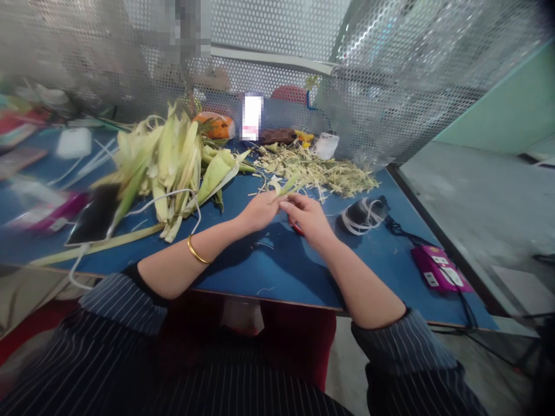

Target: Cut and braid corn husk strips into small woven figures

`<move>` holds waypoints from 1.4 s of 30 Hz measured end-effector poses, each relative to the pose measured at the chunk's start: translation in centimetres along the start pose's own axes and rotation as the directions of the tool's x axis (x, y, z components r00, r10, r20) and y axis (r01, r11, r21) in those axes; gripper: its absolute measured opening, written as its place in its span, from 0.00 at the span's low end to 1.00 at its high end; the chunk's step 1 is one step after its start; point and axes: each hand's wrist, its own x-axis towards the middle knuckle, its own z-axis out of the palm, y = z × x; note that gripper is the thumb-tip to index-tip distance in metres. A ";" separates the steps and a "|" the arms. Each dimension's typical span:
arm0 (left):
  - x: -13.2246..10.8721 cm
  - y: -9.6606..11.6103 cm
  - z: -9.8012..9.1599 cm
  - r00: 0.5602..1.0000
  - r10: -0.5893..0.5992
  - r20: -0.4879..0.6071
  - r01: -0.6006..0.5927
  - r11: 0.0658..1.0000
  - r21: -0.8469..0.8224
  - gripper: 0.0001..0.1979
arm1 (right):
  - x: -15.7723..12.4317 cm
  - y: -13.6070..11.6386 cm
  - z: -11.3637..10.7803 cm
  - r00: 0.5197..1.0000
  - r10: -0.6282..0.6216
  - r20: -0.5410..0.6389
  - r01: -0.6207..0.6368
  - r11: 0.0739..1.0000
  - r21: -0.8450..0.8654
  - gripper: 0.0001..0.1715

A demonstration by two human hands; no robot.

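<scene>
in the head view, a thin green leaf strip [289, 184] is pinched at its lower end by the closed fingers of the left hand [260, 211], just above the blue table [277, 271]; its free end points up and away toward a heap of shredded scraps [323, 172]. the right hand [310, 219] is set against the left, its fingers curled and its fingertips at the same end of the strip; whether the strip is truly gripped by it cannot be told. a small red thing [297, 229] is partly seen under the right palm. a gold bangle [197, 251] is worn on the left wrist. a pile of pale green leaves [173, 153] lies to the left, with a white cable [173, 195] draped over it and a black phone [95, 216] beside it. a pink power strip [440, 268] lies near the right edge. a perforated metal screen [390, 69] stands behind the table.
</scene>
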 end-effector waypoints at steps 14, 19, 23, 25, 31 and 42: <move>-0.3 0.2 -0.1 0.981 0.026 0.192 -0.075 0.965 0.252 0.15 | -0.1 0.0 0.3 0.987 0.115 0.116 -0.152 0.907 0.394 0.15; -0.2 -0.2 0.1 0.975 -0.043 0.219 0.026 0.996 0.081 0.16 | -0.1 -0.2 0.2 0.984 0.121 0.132 -0.164 0.907 0.388 0.22; -0.1 -0.5 0.1 0.970 -0.012 0.244 -0.050 0.968 0.247 0.18 | -0.3 -0.1 0.6 0.990 0.132 0.045 -0.139 0.950 0.280 0.19; -0.1 -0.3 0.0 0.962 -0.004 0.273 -0.076 0.956 0.283 0.17 | -0.3 0.0 0.7 0.992 0.127 -0.006 -0.121 0.952 0.280 0.20; -0.3 0.9 -0.6 0.969 -0.069 0.238 0.076 0.997 -0.020 0.09 | 0.1 0.0 0.2 0.985 0.172 -0.010 -0.152 0.895 0.420 0.18; -0.4 0.8 -0.8 0.993 -0.042 0.107 0.031 0.994 0.103 0.16 | 0.3 -0.3 -0.2 0.988 0.147 0.048 -0.153 0.886 0.438 0.19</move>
